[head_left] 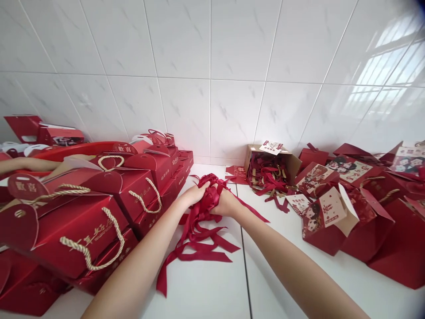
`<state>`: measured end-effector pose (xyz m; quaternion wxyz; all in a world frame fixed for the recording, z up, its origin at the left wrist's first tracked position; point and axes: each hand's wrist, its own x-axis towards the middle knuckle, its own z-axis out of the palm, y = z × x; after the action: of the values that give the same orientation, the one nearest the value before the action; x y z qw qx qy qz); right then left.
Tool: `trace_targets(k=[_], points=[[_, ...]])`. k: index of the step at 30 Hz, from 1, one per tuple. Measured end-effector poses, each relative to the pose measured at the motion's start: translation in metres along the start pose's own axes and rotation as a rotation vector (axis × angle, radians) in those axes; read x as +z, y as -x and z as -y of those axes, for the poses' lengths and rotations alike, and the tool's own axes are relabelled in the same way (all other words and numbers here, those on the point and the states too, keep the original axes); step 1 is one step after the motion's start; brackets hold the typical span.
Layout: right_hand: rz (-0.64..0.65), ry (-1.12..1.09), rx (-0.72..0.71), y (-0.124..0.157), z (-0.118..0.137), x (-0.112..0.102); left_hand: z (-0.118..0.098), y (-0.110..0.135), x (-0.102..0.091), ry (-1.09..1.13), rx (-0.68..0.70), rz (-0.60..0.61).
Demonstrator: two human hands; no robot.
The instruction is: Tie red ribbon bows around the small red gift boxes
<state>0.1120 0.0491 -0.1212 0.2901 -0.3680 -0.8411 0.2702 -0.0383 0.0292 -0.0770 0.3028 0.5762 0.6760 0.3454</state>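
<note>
A bunch of dark red ribbons (199, 235) lies on the white tiled floor in front of me, its loose ends trailing toward me. My left hand (194, 193) is closed round the left side of the bunch's top. My right hand (226, 203) grips the right side of the same bunch. The two hands almost meet over the ribbons, just in front of the wall.
Red gift boxes with cream rope handles (83, 212) are stacked at my left. Folded red gift bags (348, 208) lie at the right. A small cardboard box (292, 161) on its side spills more ribbons by the wall. A white tiled wall (212, 79) stands behind.
</note>
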Motion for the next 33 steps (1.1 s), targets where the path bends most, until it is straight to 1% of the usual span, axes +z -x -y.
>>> trace_targets(k=[2, 3, 5, 6, 7, 8, 10, 13, 15, 16, 18, 20, 23, 25, 27, 29, 31, 33], points=[[0.042, 0.006, 0.026, -0.010, -0.005, -0.003, -0.011, 0.009, -0.020, -0.149, 0.008, -0.021], [0.061, 0.004, 0.045, -0.016, -0.008, -0.004, -0.017, 0.017, -0.029, -0.209, 0.028, -0.013], [0.088, -0.010, 0.088, -0.028, -0.014, -0.007, -0.028, 0.037, -0.041, -0.295, 0.074, 0.062], [0.096, -0.019, 0.109, -0.033, -0.018, -0.008, -0.032, 0.050, -0.042, -0.340, 0.083, 0.118], [0.099, -0.029, 0.132, -0.036, -0.022, -0.009, -0.035, 0.064, -0.041, -0.404, 0.080, 0.177], [0.100, -0.039, 0.154, -0.038, -0.025, -0.009, -0.036, 0.078, -0.038, -0.548, 0.056, 0.247], [0.103, -0.057, 0.194, -0.040, -0.030, -0.009, -0.032, 0.106, -0.025, -0.759, -0.004, 0.339], [0.106, -0.082, 0.234, -0.038, -0.034, -0.008, -0.016, 0.141, -0.002, -0.810, 0.022, 0.408], [0.106, -0.096, 0.250, -0.037, -0.035, -0.008, -0.004, 0.154, 0.009, -0.833, 0.044, 0.431], [0.105, -0.102, 0.255, -0.037, -0.034, -0.008, 0.003, 0.158, 0.014, -0.847, 0.060, 0.417], [0.101, -0.114, 0.254, -0.036, -0.034, -0.007, 0.015, 0.159, 0.019, -0.866, 0.108, 0.342], [0.096, -0.129, 0.234, -0.034, -0.033, -0.007, 0.028, 0.154, 0.021, -0.852, 0.151, 0.278], [0.100, -0.156, 0.196, -0.028, -0.031, -0.006, 0.044, 0.137, 0.023, -0.794, 0.192, 0.267], [0.116, -0.179, 0.174, -0.022, -0.029, -0.005, 0.048, 0.121, 0.025, -0.786, 0.285, 0.207], [0.137, -0.210, 0.144, -0.014, -0.026, -0.005, 0.044, 0.102, 0.027, -0.788, 0.438, 0.115], [0.160, -0.247, 0.110, -0.006, -0.023, -0.007, 0.033, 0.083, 0.030, -0.742, 0.568, 0.072], [0.177, -0.281, 0.088, 0.001, -0.021, -0.010, 0.019, 0.066, 0.033, -0.671, 0.627, 0.076], [0.183, -0.312, 0.082, 0.008, -0.020, -0.013, 0.006, 0.053, 0.034, -0.625, 0.634, 0.103]])
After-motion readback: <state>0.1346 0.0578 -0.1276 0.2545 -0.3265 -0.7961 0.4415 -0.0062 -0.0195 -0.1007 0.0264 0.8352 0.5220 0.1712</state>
